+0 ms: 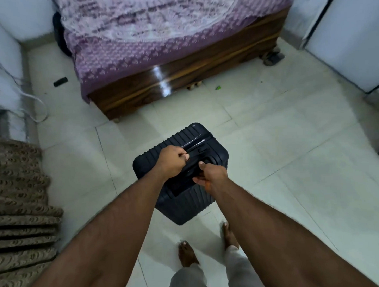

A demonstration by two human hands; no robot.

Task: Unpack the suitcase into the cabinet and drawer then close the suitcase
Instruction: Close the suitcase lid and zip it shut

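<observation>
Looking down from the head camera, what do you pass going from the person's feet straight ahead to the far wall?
Bare feet → dark suitcase, standing upright with both hands on its top handle → open floor tiles → wooden bed frame → purple bedspread.

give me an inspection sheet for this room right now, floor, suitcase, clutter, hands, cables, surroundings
Surface: pale tiled floor.
Job's things: dark ribbed suitcase upright, shut, on the floor.
Clutter: small black object and green scrap on the floor.
Hands: left hand and right hand both grip the suitcase's top handle.
Cables: white cable looped by the left wall.
Surroundings: wooden bed with purple cover, patterned brown fabric at left, white cabinet at right.
</observation>
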